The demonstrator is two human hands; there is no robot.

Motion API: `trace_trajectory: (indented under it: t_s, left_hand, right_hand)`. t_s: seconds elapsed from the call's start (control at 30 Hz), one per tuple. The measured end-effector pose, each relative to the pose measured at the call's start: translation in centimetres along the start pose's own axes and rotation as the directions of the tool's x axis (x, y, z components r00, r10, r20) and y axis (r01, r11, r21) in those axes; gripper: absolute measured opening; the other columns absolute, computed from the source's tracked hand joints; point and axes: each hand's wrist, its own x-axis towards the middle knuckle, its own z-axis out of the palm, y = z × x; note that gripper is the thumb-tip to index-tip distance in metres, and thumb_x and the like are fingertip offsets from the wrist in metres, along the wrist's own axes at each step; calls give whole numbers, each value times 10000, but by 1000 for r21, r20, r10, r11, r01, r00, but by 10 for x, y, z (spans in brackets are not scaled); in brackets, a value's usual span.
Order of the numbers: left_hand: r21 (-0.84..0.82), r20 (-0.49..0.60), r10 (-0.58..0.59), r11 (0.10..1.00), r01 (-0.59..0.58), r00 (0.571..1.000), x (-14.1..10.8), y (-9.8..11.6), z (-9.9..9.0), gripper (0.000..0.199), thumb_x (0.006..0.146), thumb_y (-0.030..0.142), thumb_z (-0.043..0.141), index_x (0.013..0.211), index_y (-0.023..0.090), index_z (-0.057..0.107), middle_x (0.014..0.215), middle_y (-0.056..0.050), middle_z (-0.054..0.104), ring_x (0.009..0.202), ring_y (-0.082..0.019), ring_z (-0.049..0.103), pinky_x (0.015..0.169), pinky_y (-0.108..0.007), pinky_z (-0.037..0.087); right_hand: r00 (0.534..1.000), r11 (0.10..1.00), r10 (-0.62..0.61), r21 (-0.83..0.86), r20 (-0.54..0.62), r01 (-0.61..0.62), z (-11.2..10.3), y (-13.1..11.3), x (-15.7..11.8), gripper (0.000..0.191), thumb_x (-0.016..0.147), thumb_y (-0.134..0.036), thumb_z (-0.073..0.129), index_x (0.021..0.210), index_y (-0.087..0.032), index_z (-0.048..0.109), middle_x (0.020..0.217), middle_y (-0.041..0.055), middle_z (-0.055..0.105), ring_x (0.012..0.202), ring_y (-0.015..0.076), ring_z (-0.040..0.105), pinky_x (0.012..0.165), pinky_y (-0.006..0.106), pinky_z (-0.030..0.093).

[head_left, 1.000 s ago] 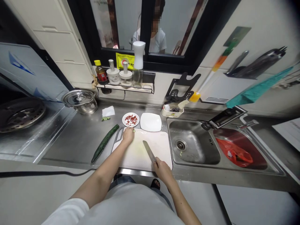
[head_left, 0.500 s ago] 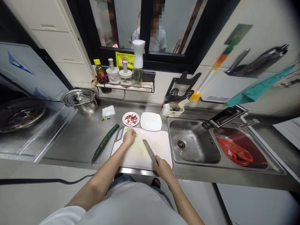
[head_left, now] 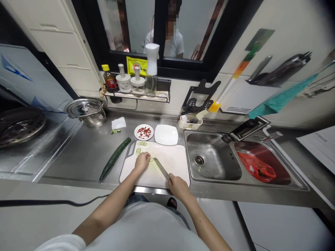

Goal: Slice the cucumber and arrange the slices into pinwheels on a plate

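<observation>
So my right hand (head_left: 178,186) was wrapped around the knife (head_left: 162,169), over the near right part of the cutting board (head_left: 172,160), with the blade slanting away from me and off to the left. My left hand (head_left: 142,161) was over the left half of the board, fingers bunched up narrow, right next to a thin green-edged slice (head_left: 151,159). Whether I actually had that slice pinched or was just touching it, I couldn't tell (tiny thing, and my fingertips were right up against it). The tip of the blade ended just beside it too, and I couldn't say if they touched.

More slices were sitting at the board's far left: an overlapping row (head_left: 142,143) along the back edge and a little bunch (head_left: 138,151) a bit closer to me, near the handle cutout. A whole cucumber (head_left: 115,159) lay on the steel counter (head_left: 78,157) left of the board, slanted, its far end close to the board's corner.

Behind the board I had a round plate (head_left: 135,133) with chopped red bits (head_left: 144,132) on it, and a squarish white plate (head_left: 166,134) just to its right. Some green scraps (head_left: 115,131) lay by a white napkin (head_left: 118,122), near the lidded pot (head_left: 89,115). The sink (head_left: 222,150) was off to the right, with a red bag (head_left: 258,169) in its far basin.
</observation>
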Motion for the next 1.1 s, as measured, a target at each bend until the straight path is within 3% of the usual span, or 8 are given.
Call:
trace_trajectory:
  t_s: [0.23,0.5,0.77,1.1]
  left_hand:
    - [-31,-59,-46,999,44,997,3,-5,6,201,785,105,521,903,174,669,930,-63,692,883,-180,613,789,-266,437]
    - [-44,-51,-54,998,52,997,5,-5,5,215,773,94,531,911,176,674,934,-60,698,884,-176,617,796,-261,434]
    - [-21,-42,-87,996,86,995,7,-3,6,193,790,114,523,908,174,664,946,-61,699,888,-176,615,788,-255,427]
    - [2,-32,-93,996,93,995,10,-4,7,198,786,117,535,922,174,666,948,-62,699,894,-177,613,785,-254,422]
  right_hand:
    - [999,999,-30,-30,25,31,2,-6,0,288,939,-202,326,1114,-190,554,936,107,687,879,202,638,670,263,359]
    - [999,997,-42,-68,12,42,3,-11,0,301,925,-160,324,1114,-164,559,940,131,689,898,215,648,675,272,379]
    - [996,995,-24,-92,91,33,-6,-19,4,324,905,-133,335,1147,-148,549,965,155,684,936,234,651,700,291,417]
    - [994,993,-34,-105,105,45,-8,-24,12,306,894,-134,362,1142,-152,541,998,153,683,948,238,654,702,297,438]
